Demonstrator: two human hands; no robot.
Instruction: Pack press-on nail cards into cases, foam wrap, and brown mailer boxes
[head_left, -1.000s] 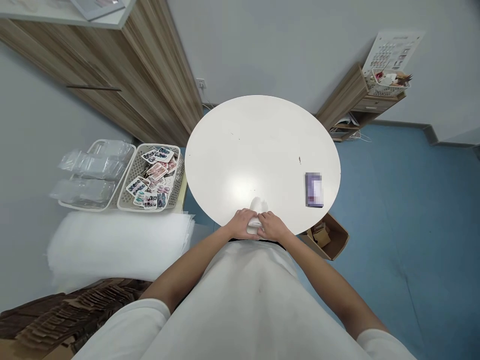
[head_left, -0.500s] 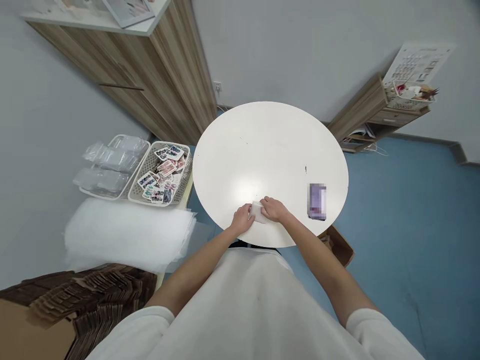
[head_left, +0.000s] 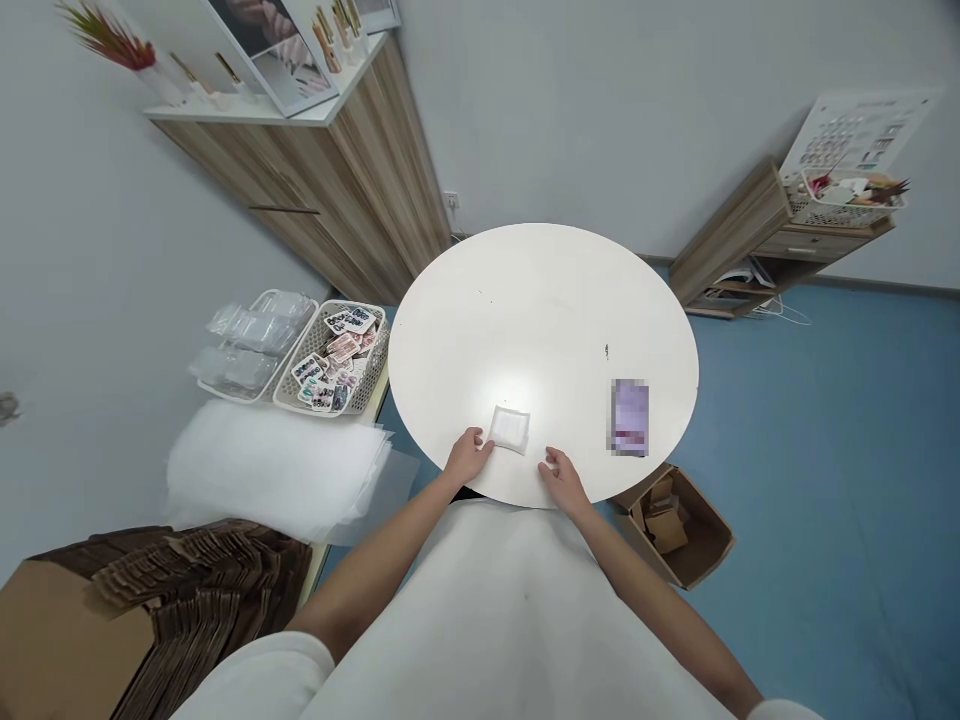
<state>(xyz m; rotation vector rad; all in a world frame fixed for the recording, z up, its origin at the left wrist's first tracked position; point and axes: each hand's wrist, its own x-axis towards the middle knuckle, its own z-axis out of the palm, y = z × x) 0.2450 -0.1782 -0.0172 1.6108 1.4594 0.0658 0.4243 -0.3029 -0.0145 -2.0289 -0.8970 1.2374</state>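
A small flat packet wrapped in white translucent sheet [head_left: 511,429] lies on the round white table [head_left: 540,290], near its front edge. My left hand [head_left: 466,458] is just left of the packet, its thumb and fingers apart, the thumb tip close to the packet's lower left corner; whether it touches I cannot tell. To the right, my right hand [head_left: 562,480] rests near the table edge with fingers loosely curled and apart, clear of the packet and holding nothing. A pixelated purple item [head_left: 630,417] lies on the table's right side.
Left of the table are a basket of nail-tip cards [head_left: 360,385], a basket of clear plastic packs [head_left: 244,345], white foam sheets [head_left: 270,465] and stacked flattened cardboard [head_left: 217,600]. An open carton [head_left: 705,540] stands on the floor at right. Wooden cabinets [head_left: 375,160] stand behind.
Both hands have let go of the white packet, which now lies flat on the table. My right hand has drawn back toward the table's front edge. The camera view has shifted.
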